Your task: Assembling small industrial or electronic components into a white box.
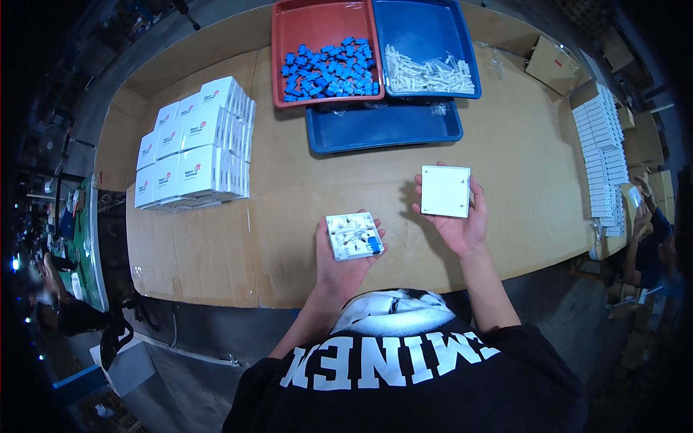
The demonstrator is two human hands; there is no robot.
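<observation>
My left hand [336, 271] is wrapped round a square white plastic casing [348, 245]. Its top side is uncovered, showing small white and dark parts and a blue piece in the corner near my fingertips. In my right hand [468, 232] lies a flat white square cover [445, 192], gripped at its side edges, with small dark spots near its corners. The two pieces are held apart above the cardboard-covered table, the cover farther right and a little farther away.
Blue plastic pieces fill part of a red tray [278, 61] at the back; beside it a blue tray [426, 14] holds white pins. Another blue tray [382, 133] stands in front. White boxes [198, 141] are stacked left; more white boxes [599, 144] line the right edge, near another person's hand [644, 191].
</observation>
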